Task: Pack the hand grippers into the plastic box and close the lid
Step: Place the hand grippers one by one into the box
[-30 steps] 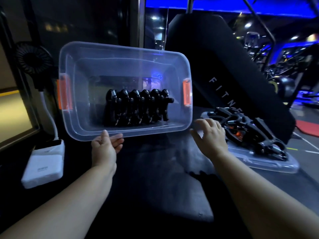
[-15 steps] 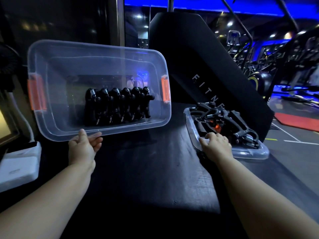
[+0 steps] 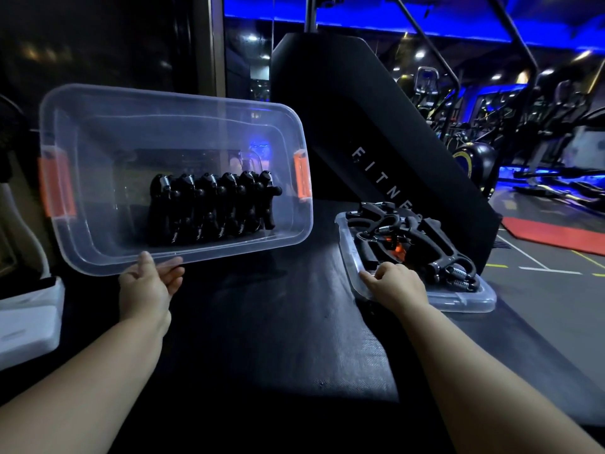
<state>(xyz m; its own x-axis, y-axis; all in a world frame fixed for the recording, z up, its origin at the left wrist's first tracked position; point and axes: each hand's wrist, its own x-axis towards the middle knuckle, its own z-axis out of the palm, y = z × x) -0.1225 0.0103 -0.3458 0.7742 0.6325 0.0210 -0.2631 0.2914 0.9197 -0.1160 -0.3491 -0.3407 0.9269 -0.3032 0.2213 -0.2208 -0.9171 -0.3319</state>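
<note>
The left hand (image 3: 147, 286) pinches its grip on a tilted clear box (image 3: 108, 132) holding six hand grippers (image 3: 209, 208). Right of the box, the right hand (image 3: 396, 285) curls at the lid (image 3: 471, 299), its grip unclear. A panel (image 3: 343, 109) reads "FITNES".

Premises: a gym. A tall black slanted panel (image 3: 376, 132) carries white lettering "FITNE". Right of the panel, rows of dark metal exercise machines (image 3: 537, 126) stand under blue ceiling strip lighting (image 3: 360, 24). A flat red floor mat (image 3: 556, 235) lies near its base.
</note>
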